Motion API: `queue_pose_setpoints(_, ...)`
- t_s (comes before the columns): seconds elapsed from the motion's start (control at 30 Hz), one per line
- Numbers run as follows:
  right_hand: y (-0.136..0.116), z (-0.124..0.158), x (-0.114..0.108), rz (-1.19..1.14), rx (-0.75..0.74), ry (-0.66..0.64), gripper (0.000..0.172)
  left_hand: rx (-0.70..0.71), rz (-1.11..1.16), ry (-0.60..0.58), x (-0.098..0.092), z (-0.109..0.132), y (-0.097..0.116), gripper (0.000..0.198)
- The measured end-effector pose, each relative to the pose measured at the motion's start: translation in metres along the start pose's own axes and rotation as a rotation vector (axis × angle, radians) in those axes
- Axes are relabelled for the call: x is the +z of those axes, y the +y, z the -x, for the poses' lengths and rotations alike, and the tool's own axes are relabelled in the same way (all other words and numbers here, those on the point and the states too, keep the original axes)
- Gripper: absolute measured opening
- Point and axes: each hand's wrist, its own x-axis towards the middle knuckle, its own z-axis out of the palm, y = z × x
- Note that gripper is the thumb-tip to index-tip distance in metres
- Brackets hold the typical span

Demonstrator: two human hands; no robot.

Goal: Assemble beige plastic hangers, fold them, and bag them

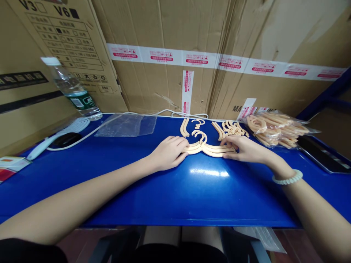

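Note:
A small stack of beige clothes hangers lies on the blue table, curved arms spread left and right and hooks pointing away from me. My left hand closes on the left arm ends, its fingertips over them. On the other side my right hand grips the right arm ends between thumb and fingers. Behind the stack are loose hanger arms and a few loose hooks. More loose arms and a pile of hooks lie just beyond my right hand.
Plastic bags of beige parts lie at the right, near a dark phone-like object. A flat clear bag, white cable, water bottle and pale brush are toward the left. Cardboard stands behind the table.

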Motion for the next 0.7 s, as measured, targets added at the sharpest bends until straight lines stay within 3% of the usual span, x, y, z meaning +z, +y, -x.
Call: queue_pose_setpoints(0.7,-0.002,-0.004,0.008,0.043,0.011,0.089,0.025,-0.030,0.062,0.107,0.011,0.001,-0.012,0.014)
